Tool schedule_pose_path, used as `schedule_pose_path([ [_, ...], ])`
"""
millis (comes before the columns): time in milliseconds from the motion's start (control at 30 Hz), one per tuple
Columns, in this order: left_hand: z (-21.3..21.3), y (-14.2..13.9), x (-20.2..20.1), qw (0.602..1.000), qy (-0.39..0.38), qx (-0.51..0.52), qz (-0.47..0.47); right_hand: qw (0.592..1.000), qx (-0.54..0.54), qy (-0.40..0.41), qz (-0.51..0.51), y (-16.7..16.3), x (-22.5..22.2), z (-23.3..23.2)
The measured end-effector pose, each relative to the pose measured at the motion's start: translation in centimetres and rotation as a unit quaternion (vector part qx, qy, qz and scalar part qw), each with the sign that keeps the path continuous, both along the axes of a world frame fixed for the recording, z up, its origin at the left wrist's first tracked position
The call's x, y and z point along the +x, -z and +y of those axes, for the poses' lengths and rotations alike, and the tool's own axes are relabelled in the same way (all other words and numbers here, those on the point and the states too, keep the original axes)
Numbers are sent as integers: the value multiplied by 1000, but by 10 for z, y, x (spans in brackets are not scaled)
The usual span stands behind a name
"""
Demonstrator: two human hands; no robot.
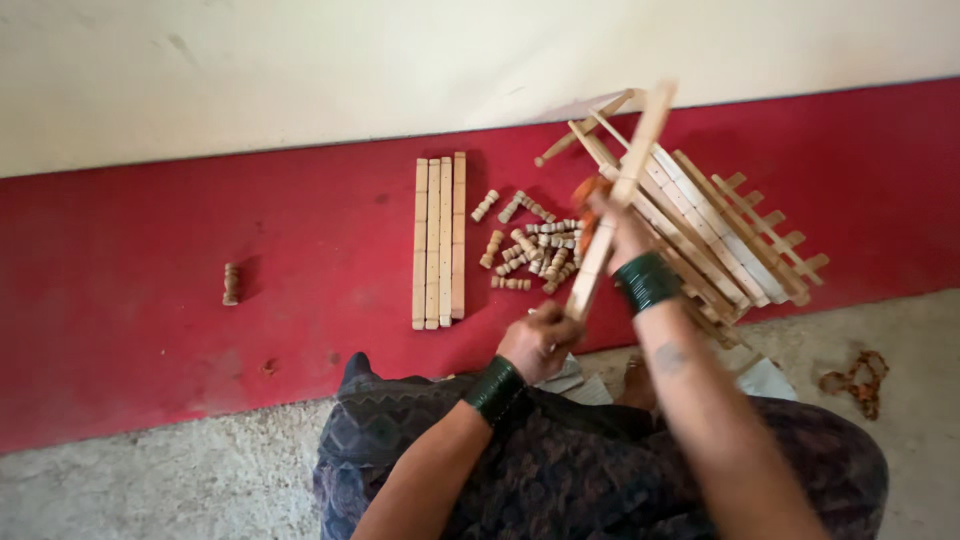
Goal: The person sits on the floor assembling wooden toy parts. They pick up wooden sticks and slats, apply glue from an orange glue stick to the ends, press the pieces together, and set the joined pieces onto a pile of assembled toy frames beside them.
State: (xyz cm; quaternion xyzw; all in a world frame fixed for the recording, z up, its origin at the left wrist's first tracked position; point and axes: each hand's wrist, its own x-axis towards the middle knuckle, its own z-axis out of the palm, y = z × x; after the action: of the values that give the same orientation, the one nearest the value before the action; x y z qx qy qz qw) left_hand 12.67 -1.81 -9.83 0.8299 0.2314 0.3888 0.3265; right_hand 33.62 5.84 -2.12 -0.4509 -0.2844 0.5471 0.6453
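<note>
1. Left hand (pixel 538 342): its grip is closed round the lower end of a long wooden slat (pixel 618 205), low in the view just above the lap.
2. Right hand (pixel 612 228): its grip is closed on the same slat higher up, with an orange object (pixel 588 192), too blurred to identify, against the fingers.
3. Wooden slat: it runs tilted from the left grip up past the right grip, and its upper end is blurred.
4. Both wrists carry stacked dark green bangles (pixel 648 281).
5. Behind and to the right of the right grip: a partly assembled wooden lattice frame (pixel 720 235), lying tilted on the floor.
6. Just left of the right grip and above the left grip: a loose heap of small turned wooden pegs (pixel 530 250).
7. Further left of the pegs: four flat wooden strips (pixel 439 242), laid side by side and touching.
8. Far to the left, well apart from both grips: a single peg (pixel 231 284).
9. Surface and room: a red-painted floor band (pixel 130 300) under the parts, rough grey concrete (pixel 150 485) nearer the person, a pale wall (pixel 300 70) behind.
</note>
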Motion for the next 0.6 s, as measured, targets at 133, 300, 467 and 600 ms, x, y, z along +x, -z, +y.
schedule_pose_path([
  [133,-4,30,12,996,8,82,35,984,-26,139,-113,-71,63,25],
  [300,20,68,24,987,-52,-17,152,968,175,94,-153,-103,86,20],
  [467,30,34,11,976,-212,-48,-5,957,82,133,-247,-53,25,-10],
  [600,21,-35,-13,962,-177,-113,-178,871,-64,182,-451,5,-28,-30],
])
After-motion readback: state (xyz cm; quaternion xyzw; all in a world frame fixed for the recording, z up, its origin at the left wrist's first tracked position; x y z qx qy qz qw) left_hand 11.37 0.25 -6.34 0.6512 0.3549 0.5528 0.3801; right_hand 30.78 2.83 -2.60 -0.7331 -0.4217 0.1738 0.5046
